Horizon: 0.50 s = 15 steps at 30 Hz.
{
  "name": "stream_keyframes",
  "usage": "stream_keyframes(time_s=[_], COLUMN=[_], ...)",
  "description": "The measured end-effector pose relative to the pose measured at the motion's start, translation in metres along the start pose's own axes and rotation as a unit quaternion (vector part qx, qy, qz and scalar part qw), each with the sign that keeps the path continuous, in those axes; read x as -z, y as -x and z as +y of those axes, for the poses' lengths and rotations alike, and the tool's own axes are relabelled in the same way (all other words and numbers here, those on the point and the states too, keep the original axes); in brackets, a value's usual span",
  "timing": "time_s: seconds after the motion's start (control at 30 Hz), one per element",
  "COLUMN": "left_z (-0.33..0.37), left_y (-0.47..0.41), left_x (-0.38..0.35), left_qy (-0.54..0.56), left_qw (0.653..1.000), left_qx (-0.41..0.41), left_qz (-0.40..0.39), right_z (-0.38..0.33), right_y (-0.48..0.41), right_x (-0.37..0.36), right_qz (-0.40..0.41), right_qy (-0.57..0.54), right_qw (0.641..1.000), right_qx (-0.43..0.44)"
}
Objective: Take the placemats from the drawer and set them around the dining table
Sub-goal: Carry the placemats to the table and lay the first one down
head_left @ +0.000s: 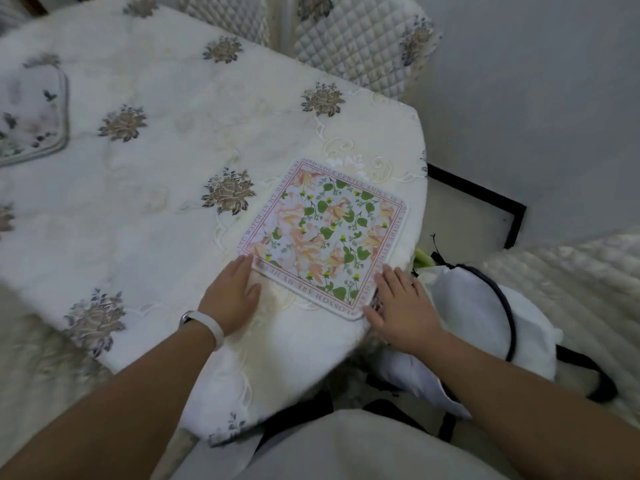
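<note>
Your left hand and right hand lie flat on the worktop, fingers straight, touching the placemat lettered "YOUR GENTLE SMILE".

The square floral-printed placemat looks smooth and matt. The white embroidered tablecloth under it is soft, slightly fuzzy fabric. The white quilted chair cover is padded cloth. The white wristband looks smooth, rubbery.

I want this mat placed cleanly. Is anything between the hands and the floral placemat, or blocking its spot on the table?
Nothing visible does. The left hand and right hand lie flat at the two near corners of the floral placemat, which already lies on the tablecloth with no other thing against it.
</note>
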State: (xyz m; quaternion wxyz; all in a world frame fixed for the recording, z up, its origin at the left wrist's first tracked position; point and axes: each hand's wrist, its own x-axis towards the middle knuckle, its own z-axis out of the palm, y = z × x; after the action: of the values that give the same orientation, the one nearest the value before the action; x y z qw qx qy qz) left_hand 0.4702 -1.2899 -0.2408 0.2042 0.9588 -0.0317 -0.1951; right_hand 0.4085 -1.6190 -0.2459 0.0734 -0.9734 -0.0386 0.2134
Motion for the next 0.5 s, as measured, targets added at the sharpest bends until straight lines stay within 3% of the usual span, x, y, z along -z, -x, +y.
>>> stream_keyframes(time_s=[0.17,0.27,0.5], left_z=[0.025,0.036,0.046], left_y=[0.052,0.080,0.140], left_x=[0.001,0.000,0.010], left_qy=[0.001,-0.034,-0.037], left_qw=[0.999,0.995,0.987], left_qx=[-0.040,-0.083,-0.029], left_qz=[-0.009,0.032,0.155], right_z=[-0.003,-0.015,-0.058], right_y=[0.015,0.024,0.041], right_x=[0.022,0.039,0.075], right_qz=[0.098,0.127,0.084], right_qy=[-0.024,-0.028,-0.018], right_qw=[0.992,0.985,0.966], right_qx=[0.072,0.112,0.243])
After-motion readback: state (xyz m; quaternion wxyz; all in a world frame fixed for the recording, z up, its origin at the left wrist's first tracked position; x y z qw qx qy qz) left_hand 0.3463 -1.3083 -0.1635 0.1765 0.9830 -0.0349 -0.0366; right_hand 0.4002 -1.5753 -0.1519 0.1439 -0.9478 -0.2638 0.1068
